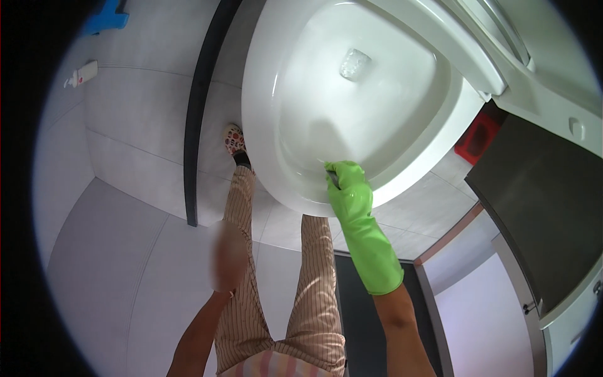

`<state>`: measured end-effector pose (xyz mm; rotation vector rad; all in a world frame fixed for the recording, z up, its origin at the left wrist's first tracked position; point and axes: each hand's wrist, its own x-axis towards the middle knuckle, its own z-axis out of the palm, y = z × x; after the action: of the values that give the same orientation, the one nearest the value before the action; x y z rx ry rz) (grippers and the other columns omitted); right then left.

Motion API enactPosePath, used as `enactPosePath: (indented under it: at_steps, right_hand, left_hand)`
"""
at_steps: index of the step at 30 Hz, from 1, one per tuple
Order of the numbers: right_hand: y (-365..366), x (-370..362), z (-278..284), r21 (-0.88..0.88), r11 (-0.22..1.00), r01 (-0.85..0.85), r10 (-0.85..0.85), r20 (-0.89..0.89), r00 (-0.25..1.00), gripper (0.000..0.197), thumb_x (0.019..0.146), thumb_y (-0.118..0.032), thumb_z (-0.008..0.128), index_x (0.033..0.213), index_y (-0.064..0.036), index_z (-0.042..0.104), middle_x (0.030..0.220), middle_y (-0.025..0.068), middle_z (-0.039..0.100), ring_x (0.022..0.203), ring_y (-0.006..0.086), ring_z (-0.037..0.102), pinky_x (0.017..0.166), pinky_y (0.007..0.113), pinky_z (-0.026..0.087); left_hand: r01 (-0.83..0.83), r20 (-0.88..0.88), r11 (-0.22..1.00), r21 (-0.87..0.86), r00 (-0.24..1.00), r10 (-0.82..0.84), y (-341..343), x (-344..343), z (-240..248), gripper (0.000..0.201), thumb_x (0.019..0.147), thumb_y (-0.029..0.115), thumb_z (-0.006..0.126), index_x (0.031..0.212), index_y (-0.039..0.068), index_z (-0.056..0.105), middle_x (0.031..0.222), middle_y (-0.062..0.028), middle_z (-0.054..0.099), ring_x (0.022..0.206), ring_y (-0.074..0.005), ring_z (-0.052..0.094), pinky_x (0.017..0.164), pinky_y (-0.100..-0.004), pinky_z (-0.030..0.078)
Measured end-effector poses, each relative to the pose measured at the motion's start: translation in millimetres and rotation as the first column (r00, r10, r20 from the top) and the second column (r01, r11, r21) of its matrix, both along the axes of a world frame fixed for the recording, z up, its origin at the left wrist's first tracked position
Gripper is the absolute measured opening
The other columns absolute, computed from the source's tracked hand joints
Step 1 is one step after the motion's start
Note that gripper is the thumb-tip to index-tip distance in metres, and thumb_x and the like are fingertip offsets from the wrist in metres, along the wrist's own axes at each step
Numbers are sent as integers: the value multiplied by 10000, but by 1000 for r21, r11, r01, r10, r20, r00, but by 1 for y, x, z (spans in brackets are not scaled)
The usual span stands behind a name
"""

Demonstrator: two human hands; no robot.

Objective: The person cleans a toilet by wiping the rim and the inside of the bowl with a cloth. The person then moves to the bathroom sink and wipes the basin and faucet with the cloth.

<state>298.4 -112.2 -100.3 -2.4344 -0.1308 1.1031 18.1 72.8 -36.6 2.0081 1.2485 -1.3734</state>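
Note:
A white toilet (259,113) fills the upper middle, its seat (455,44) raised toward the upper right and water (355,65) in the drain hole. My right hand (350,191), in a long green rubber glove, is closed at the bowl's near inner wall. Between its fingers shows a bit of a small dark grey thing (333,180); its kind is mostly hidden by the glove. My bare left hand (230,256) hangs beside my left thigh, away from the toilet. It is so blurred that its fingers cannot be made out.
A dark upright panel edge (191,125) stands left of the toilet. On the far left are a white pump bottle (83,73) and a blue object (110,19). A red container (477,139) and a dark-topped cabinet (540,195) stand at the right. A dark mat (361,314) lies behind my legs.

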Motion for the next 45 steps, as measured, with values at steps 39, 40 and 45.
enactPosePath:
  at_steps: [39,40,45]
  right_hand:
    - [-27,-54,-34,48,985,-165,103,602,792,228,667,-151,620,891,-106,618,1040,38,581,985,238,518,843,422,399]
    - [-26,-55,-35,47,985,-167,106,601,792,228,667,-151,620,891,-106,618,1040,38,581,985,238,518,843,422,399]
    - [-26,-55,-33,46,985,-167,107,596,796,224,666,-154,626,885,-107,616,1042,35,581,977,240,519,843,426,399]
  left_hand:
    - [320,-257,921,221,930,-261,-22,50,-5,715,764,479,571,1302,62,349,1243,-212,429,966,-367,564,760,-447,502]
    - [321,-255,919,229,931,-261,-22,48,-6,715,764,481,571,1300,62,348,1230,-202,433,963,-363,564,756,-444,504]
    - [295,-244,929,225,940,-239,-21,47,-6,717,762,480,576,1297,63,343,1209,-190,439,955,-358,566,747,-436,510]
